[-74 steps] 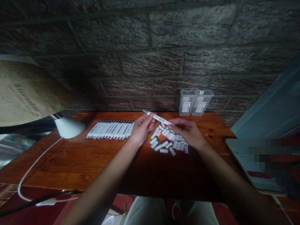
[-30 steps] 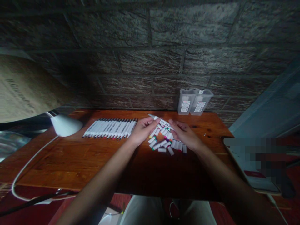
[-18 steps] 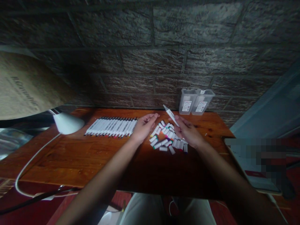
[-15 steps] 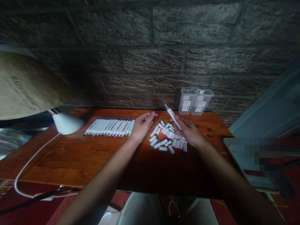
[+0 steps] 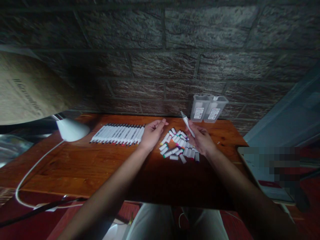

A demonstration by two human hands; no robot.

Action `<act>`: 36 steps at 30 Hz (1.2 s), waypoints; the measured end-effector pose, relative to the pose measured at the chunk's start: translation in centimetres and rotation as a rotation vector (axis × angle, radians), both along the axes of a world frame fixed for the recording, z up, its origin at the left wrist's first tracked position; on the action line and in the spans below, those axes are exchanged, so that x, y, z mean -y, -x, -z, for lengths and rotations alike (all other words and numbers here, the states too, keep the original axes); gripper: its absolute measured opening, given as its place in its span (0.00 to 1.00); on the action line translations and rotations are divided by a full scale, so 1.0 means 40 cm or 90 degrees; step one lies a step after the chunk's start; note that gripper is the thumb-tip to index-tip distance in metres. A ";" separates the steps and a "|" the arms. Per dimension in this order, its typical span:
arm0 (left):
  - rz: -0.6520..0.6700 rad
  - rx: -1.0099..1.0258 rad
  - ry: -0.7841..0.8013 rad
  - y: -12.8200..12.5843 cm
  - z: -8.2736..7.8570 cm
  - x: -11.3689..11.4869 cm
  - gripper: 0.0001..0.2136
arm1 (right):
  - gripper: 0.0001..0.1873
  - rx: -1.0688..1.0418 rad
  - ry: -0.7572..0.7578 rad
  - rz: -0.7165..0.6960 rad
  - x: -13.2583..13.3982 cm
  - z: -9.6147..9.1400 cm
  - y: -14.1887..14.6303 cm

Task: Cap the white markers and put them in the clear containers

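A white marker pen [image 5: 187, 122] with a grey end is gripped in my right hand [image 5: 202, 137], its grey tip slanting up and left toward the wall. My left hand [image 5: 153, 133] hovers at the right end of a row of markers, thumb and fingers drawn together; what they hold, if anything, is hidden. That row of white markers [image 5: 118, 134], with dark ends, lies side by side on the wooden desk [image 5: 82, 170]. Below and between my hands is a loose pile of white marker caps [image 5: 175, 150] with coloured edges.
Two clear plastic cases [image 5: 199, 109] with labels stand against the brick wall [image 5: 147, 63] at the back right. A lamp [image 5: 71, 129] with a beige shade is on the left, its white cable [image 5: 30, 178] hanging over the desk. A tablet-like device [image 5: 265, 176] lies at the right edge.
My right hand has shifted slightly right with the marker pen, whose tip also moved right. My left hand has stayed almost in place. The camera view has moved a little.
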State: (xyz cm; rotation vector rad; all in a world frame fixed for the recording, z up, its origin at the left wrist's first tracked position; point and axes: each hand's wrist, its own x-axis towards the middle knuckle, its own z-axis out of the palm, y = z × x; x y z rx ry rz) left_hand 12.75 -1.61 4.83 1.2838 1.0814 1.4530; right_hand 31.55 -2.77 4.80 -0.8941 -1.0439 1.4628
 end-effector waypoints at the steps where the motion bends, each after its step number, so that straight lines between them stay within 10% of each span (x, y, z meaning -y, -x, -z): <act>1: 0.003 -0.005 -0.003 -0.001 0.000 0.002 0.20 | 0.28 0.001 0.002 0.008 0.002 -0.002 0.002; 9: -0.003 -0.027 -0.015 -0.001 0.002 0.001 0.21 | 0.23 -0.019 -0.018 0.086 -0.025 0.015 -0.008; 26: 0.128 -0.002 -0.035 -0.013 -0.009 0.023 0.15 | 0.10 0.077 -0.144 -0.053 0.003 0.022 0.007; 36: -0.058 0.131 -0.048 0.030 -0.011 -0.024 0.18 | 0.09 0.567 -0.369 0.050 0.027 0.039 0.030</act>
